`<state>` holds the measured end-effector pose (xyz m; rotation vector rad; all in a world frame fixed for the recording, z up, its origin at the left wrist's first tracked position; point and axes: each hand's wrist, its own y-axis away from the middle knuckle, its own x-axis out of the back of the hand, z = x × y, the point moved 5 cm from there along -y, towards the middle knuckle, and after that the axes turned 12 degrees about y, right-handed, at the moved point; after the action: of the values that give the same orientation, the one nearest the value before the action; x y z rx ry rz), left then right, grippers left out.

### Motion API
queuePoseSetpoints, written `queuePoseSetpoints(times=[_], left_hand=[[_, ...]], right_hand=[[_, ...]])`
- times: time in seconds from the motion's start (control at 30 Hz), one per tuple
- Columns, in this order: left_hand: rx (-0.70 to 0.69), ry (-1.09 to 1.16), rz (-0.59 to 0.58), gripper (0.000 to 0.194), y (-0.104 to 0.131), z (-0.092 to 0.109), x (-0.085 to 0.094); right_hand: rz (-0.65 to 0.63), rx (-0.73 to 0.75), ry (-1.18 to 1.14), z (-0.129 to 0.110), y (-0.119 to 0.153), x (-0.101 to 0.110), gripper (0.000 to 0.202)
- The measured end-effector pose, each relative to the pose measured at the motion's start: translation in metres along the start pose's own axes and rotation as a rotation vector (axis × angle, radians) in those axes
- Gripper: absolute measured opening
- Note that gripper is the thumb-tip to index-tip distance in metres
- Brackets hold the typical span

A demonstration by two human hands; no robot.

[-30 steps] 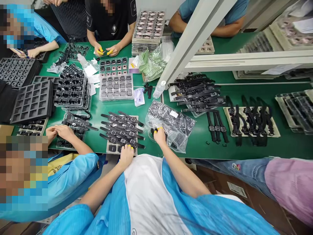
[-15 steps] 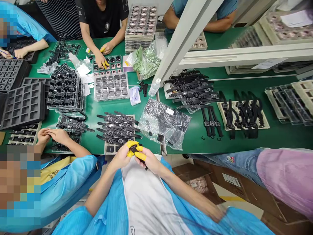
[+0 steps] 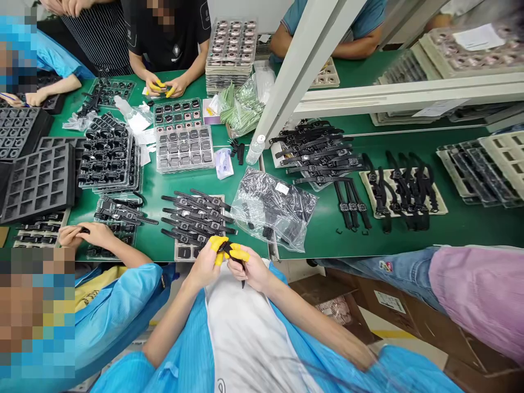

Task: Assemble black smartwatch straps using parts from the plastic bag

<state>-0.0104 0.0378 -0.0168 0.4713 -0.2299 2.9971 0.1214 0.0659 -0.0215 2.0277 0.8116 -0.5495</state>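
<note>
A small black watch strap piece (image 3: pixel 227 251) is pinched between both hands — left hand (image 3: pixel 207 261), right hand (image 3: pixel 248 267) — at the green counter (image 3: pixel 327 240) edge, beside a clear plastic bag of black parts (image 3: pixel 274 210).

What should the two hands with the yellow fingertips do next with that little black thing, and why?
Probably press the strap piece onto the small black watch part. Both hands, left hand and right hand, pinch it together at the table's edge, and the tray of finished strapped watches lies just ahead, so joining seems likely to come first.
</note>
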Motion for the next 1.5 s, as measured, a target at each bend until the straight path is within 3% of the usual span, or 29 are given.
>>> queuePoseSetpoints(times=[0.13, 0.33, 0.5, 0.57, 0.67, 0.73, 0.8, 0.9, 1.0, 1.03, 1.1, 1.2, 1.27, 1.37, 1.5], left_hand=[[0.039, 0.012, -0.097, 0.046, -0.002, 0.002, 0.005], [0.036, -0.193, -0.15, 0.04, -0.006, -0.001, 0.012], [0.103, -0.012, -0.147, 0.039, -0.004, -0.004, 0.018], [0.163, 0.118, -0.068, 0.042, 0.0, -0.009, 0.017], [0.235, 0.317, 0.172, 0.032, 0.006, -0.02, 0.013], [0.263, 0.463, 0.344, 0.027, 0.007, -0.025, 0.011], [0.286, 0.613, 0.503, 0.033, 0.005, -0.028, 0.014], [0.296, 0.759, 0.76, 0.038, -0.001, -0.026, 0.037], [0.254, 0.737, 0.915, 0.038, -0.006, -0.02, 0.066], [0.257, 0.7, 0.891, 0.037, -0.008, -0.019, 0.071], [0.302, 0.592, 0.707, 0.034, -0.012, -0.017, 0.067], [0.323, 0.356, 0.266, 0.032, -0.015, -0.014, 0.036], [0.243, 0.207, 0.067, 0.044, -0.013, -0.01, 0.017], [0.101, 0.114, -0.029, 0.06, -0.01, -0.003, 0.005], [0.037, 0.085, -0.06, 0.058, -0.009, 0.001, 0.005]], right_hand=[[0.038, -0.028, 0.001, -0.002, 0.0, 0.003, 0.041], [0.047, -0.074, 0.102, -0.007, -0.004, 0.005, 0.04], [0.018, -0.056, 0.125, -0.006, -0.004, 0.001, 0.042], [0.028, 0.0, 0.136, -0.008, -0.004, 0.0, 0.043], [0.065, 0.095, 0.237, -0.009, -0.006, -0.001, 0.045], [0.057, 0.079, 0.287, -0.007, -0.008, -0.001, 0.047], [-0.004, -0.012, 0.301, -0.001, -0.009, -0.001, 0.046], [-0.123, -0.147, 0.36, 0.005, -0.005, 0.004, 0.044], [-0.088, -0.137, 0.445, 0.0, -0.003, 0.015, 0.045], [-0.04, -0.104, 0.461, -0.003, -0.003, 0.018, 0.047], [0.044, -0.021, 0.468, -0.011, -0.003, 0.02, 0.049], [0.054, 0.062, 0.417, -0.018, -0.002, 0.009, 0.047], [0.009, 0.062, 0.355, -0.018, -0.001, -0.001, 0.045], [-0.039, 0.013, 0.263, -0.015, 0.001, -0.008, 0.044], [-0.008, -0.026, 0.187, -0.008, 0.003, -0.003, 0.041]])
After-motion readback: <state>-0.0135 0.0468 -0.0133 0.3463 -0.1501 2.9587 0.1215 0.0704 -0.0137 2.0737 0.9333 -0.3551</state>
